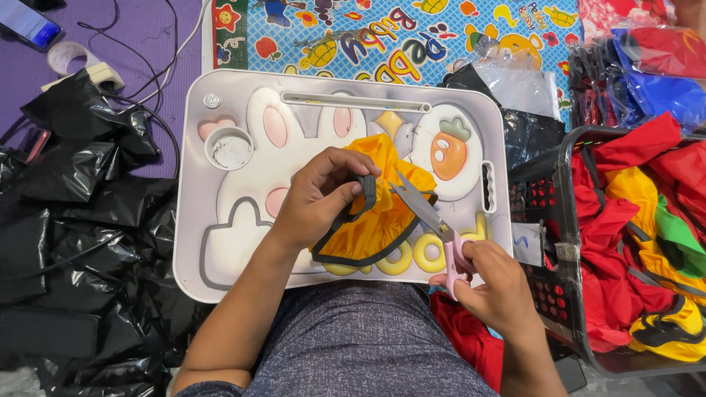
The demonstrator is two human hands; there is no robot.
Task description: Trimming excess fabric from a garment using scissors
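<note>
My left hand pinches the black strap of a yellow fabric piece with black trim, which lies bunched on a white lap tray printed with a rabbit and a carrot. In my right hand I hold pink-handled scissors, blades parted and pointing up-left toward the strap near my left fingers. The blade tips are just right of the strap.
A black crate at the right holds red, yellow and green fabric pieces. Black plastic bags lie heaped at the left. A colourful mat, cables, a tape roll and a phone lie beyond the tray.
</note>
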